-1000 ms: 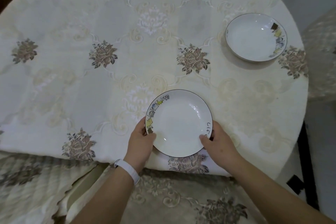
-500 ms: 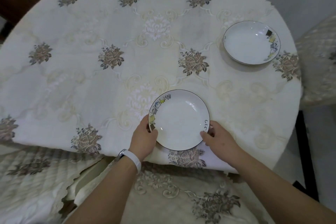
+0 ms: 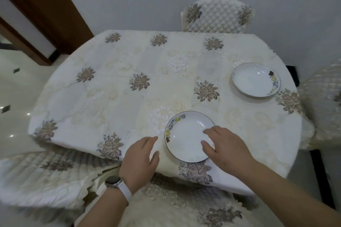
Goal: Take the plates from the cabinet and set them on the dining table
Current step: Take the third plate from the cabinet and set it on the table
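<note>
Your left hand (image 3: 140,155) is off the near plate (image 3: 184,140), at its 9 o'clock, just beside the rim and not touching it, fingers loose and apart, holding nothing, hovering over the tablecloth (image 3: 129,108). Your right hand (image 3: 227,146) is at the plate's 3 to 4 o'clock, fingers spread and relaxed, tips overlapping the right rim; no grip on it, and I can't tell if the tips actually touch. The near plate sits flat on the dining table (image 3: 239,177) at about 6 o'clock, near your edge, coloured rim pattern at its 10 o'clock. The second plate (image 3: 255,79) sits flat at the table's 2 o'clock, well apart from the first. White-strapped watch (image 3: 118,184) on your left wrist. Quilted chair (image 3: 215,14) at the table's 12 o'clock.
</note>
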